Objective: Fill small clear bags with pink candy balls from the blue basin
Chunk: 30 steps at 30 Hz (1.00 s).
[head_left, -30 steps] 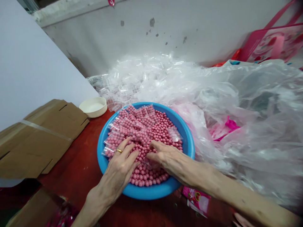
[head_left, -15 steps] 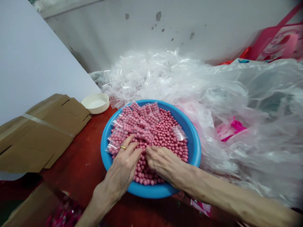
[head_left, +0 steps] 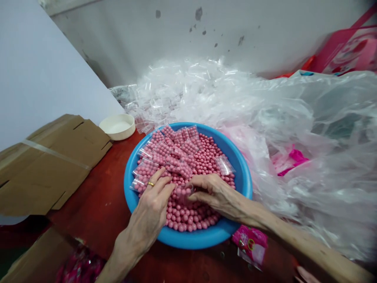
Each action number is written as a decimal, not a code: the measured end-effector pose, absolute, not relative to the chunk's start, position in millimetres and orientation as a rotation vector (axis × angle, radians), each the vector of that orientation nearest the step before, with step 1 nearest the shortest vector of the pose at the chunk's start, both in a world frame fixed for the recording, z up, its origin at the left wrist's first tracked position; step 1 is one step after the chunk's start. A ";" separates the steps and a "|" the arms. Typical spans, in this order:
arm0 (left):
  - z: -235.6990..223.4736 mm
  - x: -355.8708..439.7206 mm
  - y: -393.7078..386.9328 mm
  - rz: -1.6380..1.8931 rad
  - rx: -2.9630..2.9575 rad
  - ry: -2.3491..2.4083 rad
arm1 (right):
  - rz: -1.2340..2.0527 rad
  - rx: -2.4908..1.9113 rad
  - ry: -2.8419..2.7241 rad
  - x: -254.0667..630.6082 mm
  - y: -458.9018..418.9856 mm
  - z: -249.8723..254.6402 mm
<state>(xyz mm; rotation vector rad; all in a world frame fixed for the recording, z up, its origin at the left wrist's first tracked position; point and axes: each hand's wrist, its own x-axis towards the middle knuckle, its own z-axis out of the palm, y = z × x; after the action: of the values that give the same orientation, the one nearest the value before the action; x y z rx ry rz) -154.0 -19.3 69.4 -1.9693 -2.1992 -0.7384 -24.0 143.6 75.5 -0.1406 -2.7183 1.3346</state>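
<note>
A blue basin [head_left: 246,186] holds loose pink beads [head_left: 184,220] and several small clear bags filled with the same beads [head_left: 159,151]. Between my hands, low over the loose beads, is a small clear plastic bag [head_left: 183,193] with pink beads in it. My right hand [head_left: 213,192] pinches the right end of it between thumb and bent fingers. At its left end are the fingertips of my left hand [head_left: 154,198], which wears a ring; the left thumb is hidden. A flat clear bag [head_left: 224,165] lies on the beads at the right.
Flattened cardboard [head_left: 55,161] and a shallow white dish [head_left: 118,126] sit left of the basin on the red table [head_left: 97,208]. A heap of small clear bags [head_left: 176,86] lies behind, crumpled plastic sheeting [head_left: 309,118] to the right. A pink printed packet [head_left: 251,243] rests beside the basin's front.
My right hand has lifted slightly and shifted right, out of the beads, and its thumb now shows. The bag between my hands has come into view. My left hand has hardly moved.
</note>
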 end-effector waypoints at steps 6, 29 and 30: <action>70.1 -153.3 -19.2 -0.760 -1.962 -2.178 | 1.316 -0.172 -2.733 -22.3 149.1 71.8; 73.7 -151.2 -18.7 -0.867 -1.846 -2.166 | 1.187 -0.126 -2.792 -26.8 143.9 79.6; 73.7 -151.3 -18.6 -0.889 -1.838 -2.165 | 1.314 -0.141 -2.743 -25.9 144.1 82.3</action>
<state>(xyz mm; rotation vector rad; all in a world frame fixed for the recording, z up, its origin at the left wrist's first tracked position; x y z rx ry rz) -151.3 -18.6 73.7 -1.8378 -2.1654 -0.8894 -25.9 144.1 82.3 -0.1405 -2.7426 1.3140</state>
